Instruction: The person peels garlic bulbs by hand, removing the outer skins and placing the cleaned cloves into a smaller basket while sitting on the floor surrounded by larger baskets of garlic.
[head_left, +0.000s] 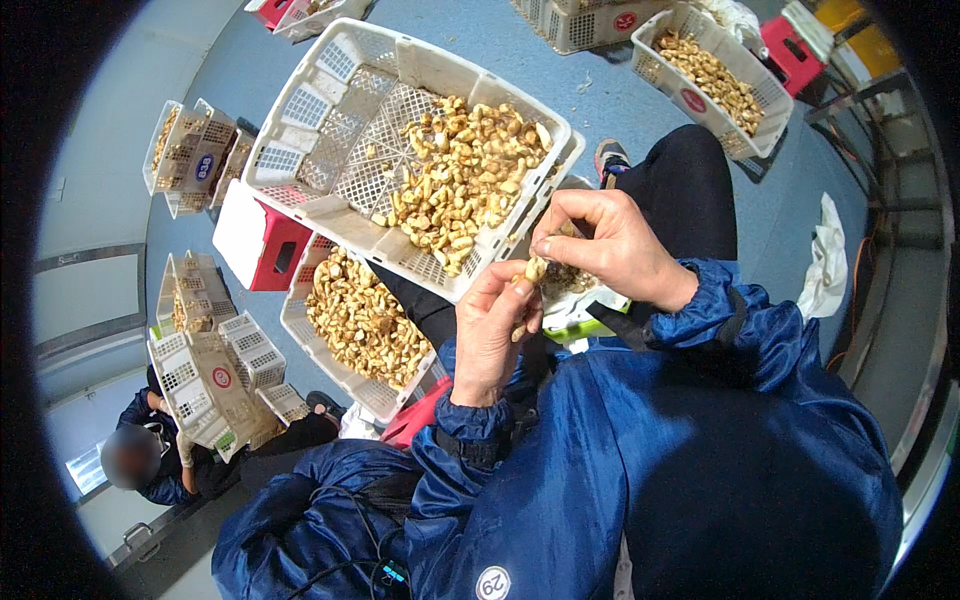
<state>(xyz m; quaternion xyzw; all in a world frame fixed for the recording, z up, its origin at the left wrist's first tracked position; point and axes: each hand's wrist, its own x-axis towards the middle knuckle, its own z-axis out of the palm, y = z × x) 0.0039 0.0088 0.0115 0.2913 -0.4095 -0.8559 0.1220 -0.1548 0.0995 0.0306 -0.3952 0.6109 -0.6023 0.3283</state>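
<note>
Between the thumb and fingers of my left hand (491, 326) is a small yellow piece of produce, which looks like a mushroom (535, 268). Another small piece (517, 332) shows under its curled fingers. My right hand (619, 240) pinches thumb and forefinger together at the upper end of the held mushroom. Just beyond my hands, a white plastic crate (367, 180) sits tilted, with a heap of similar yellow-brown mushrooms (472, 172) in its nearer right part. Partly hidden below my hands is a container with a green rim (574, 330), holding brownish scraps (566, 281).
A lower crate (300, 330) full of mushrooms stands at left by a red-and-white stool (274, 240). Another filled crate (776, 124) is at upper right. Stacked crates (191, 161) stand at far left. A seated co-worker (161, 450) handles crates at lower left. A dark-blue sleeve (337, 480) lies close beside me.
</note>
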